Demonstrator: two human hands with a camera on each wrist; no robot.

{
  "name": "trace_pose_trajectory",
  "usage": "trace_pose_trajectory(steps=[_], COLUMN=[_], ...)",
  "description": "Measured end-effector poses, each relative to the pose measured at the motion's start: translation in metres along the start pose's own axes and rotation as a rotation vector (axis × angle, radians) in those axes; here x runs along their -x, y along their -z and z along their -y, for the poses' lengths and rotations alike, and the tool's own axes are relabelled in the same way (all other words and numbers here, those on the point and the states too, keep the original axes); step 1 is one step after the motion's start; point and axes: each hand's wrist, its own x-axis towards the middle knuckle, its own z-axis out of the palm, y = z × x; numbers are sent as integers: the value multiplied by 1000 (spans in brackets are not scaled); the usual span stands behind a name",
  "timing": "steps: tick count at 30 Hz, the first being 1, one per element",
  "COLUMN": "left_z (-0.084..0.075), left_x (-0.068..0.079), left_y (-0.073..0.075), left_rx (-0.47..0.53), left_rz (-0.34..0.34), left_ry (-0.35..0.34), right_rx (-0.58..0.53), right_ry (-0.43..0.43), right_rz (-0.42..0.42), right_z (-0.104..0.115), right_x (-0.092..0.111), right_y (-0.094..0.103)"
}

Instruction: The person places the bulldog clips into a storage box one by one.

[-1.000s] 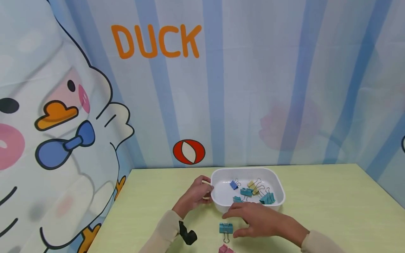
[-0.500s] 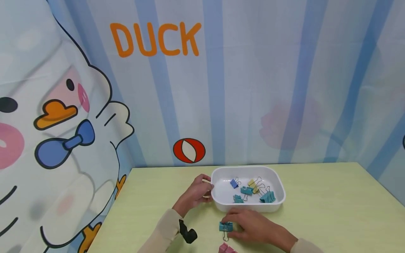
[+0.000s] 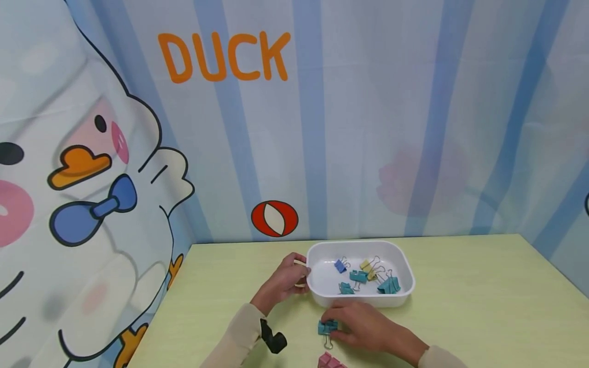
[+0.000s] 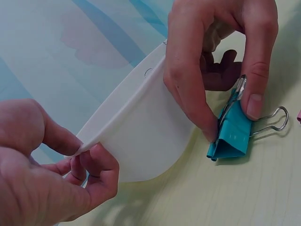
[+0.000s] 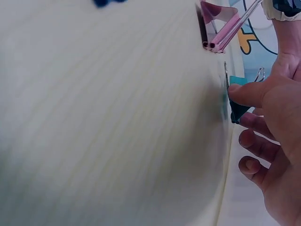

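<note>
My left hand (image 3: 285, 281) grips the left end of a white plastic tub (image 3: 361, 301), its thumb and curled fingers pinching the rim in the left wrist view. Just in front of the tub, my right hand (image 3: 363, 327) pinches a teal binder clip (image 4: 235, 134) between thumb and fingers. That clip lies on the table with one wire handle pointing toward me. Inside the tub are several binder clips: a small blue binder clip (image 3: 340, 266), yellow ones and teal ones. A pink binder clip (image 3: 330, 361) lies nearer to me, cut off by the head view's lower edge.
The pale yellow table (image 3: 478, 296) reaches back to a fabric backdrop (image 3: 354, 128) printed with a duck and stripes. A dark blue object (image 5: 109, 2) shows at the top of the right wrist view, mostly out of frame. A black device (image 3: 273, 339) sits on my left wrist.
My right hand has come down and toward me from the tub's front edge and taken hold of the teal binder clip. The left hand stays on the rim.
</note>
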Motion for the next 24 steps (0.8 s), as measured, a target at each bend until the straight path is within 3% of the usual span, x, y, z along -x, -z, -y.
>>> trace_pose_trajectory(steps=[5,12,17,24], left_z=[1,1,1,-1], left_x=[0,0,0,-1], left_y=[0,-1,0,-1], left_rx=[6,5,9,-9], left_rz=[6,-5,1,-23], left_ry=[-11,-8,-8,16], right_rx=[-22,-42,7,71], right_ry=[3,-4,16,80], right_rz=[-6,-14,-55,-177], right_z=[7,22,25,17], right_x=[-4,-11,-16,-26], right_y=[7,33,56,89])
